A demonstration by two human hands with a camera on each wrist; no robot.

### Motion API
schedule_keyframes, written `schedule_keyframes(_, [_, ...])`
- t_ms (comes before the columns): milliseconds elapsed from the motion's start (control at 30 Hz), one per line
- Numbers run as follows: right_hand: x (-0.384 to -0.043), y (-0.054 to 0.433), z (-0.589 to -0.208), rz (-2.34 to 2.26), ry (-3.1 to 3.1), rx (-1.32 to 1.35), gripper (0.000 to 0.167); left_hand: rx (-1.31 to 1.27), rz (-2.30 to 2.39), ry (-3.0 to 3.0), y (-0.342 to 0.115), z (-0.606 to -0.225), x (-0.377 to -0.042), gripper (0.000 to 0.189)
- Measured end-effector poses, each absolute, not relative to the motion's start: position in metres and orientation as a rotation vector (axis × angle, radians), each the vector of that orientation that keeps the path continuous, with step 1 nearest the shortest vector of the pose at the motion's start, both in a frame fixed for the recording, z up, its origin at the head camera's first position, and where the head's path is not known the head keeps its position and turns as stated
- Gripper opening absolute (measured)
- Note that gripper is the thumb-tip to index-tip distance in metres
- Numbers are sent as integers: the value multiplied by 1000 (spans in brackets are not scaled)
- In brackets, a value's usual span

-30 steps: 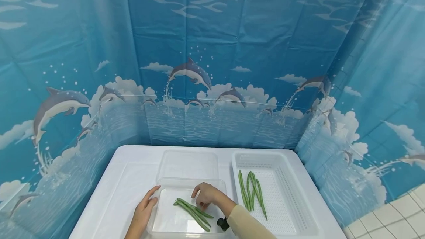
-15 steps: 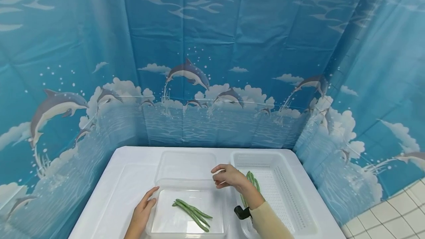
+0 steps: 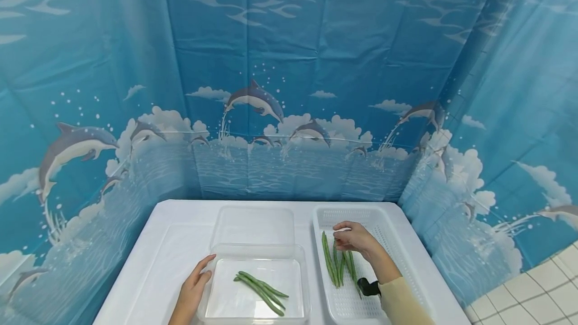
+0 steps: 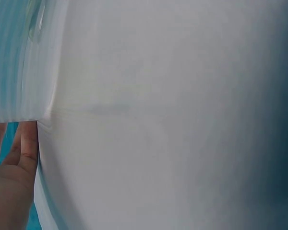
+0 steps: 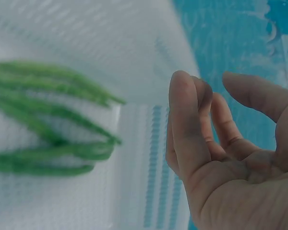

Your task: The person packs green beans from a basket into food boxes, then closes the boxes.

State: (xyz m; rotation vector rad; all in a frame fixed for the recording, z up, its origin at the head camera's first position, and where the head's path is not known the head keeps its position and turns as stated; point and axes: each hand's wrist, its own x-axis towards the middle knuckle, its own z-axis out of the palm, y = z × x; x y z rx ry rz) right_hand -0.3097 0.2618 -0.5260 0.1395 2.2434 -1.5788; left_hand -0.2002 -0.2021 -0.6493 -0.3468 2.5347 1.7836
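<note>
My left hand [image 3: 193, 287] rests against the left wall of a clear plastic container [image 3: 295, 285], fingers fairly straight; in the left wrist view the fingers touch the container's side [image 4: 31, 91]. A small bunch of green beans [image 3: 262, 291] lies inside it. Over a white perforated basket [image 3: 397, 275] hangs my right hand [image 3: 358, 242], holding nothing. In the right wrist view its thumb and fingers [image 5: 182, 110] are apart and loosely bent. Several more green beans [image 3: 329, 260] lie in the basket under and beside that hand, blurred in the right wrist view [image 5: 53, 115].
A clear flat lid [image 3: 255, 222] lies on the white table [image 3: 162, 260] behind the container. The basket stands at the right of the container, a narrow strip of table between them. A blue dolphin curtain [image 3: 289, 169] surrounds the table; white tiles [image 3: 519, 300] show at the lower right.
My right hand has left the clear container, moving right until it is above the beans in the basket. The beans in the container lie as before, and my left hand has stayed put.
</note>
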Motion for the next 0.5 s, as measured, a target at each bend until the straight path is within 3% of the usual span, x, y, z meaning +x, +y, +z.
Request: schedule_keyframes(500, [-307,317,-574,-1505,2284,457,39,-349,1761,2550,-202,-646,-200,46])
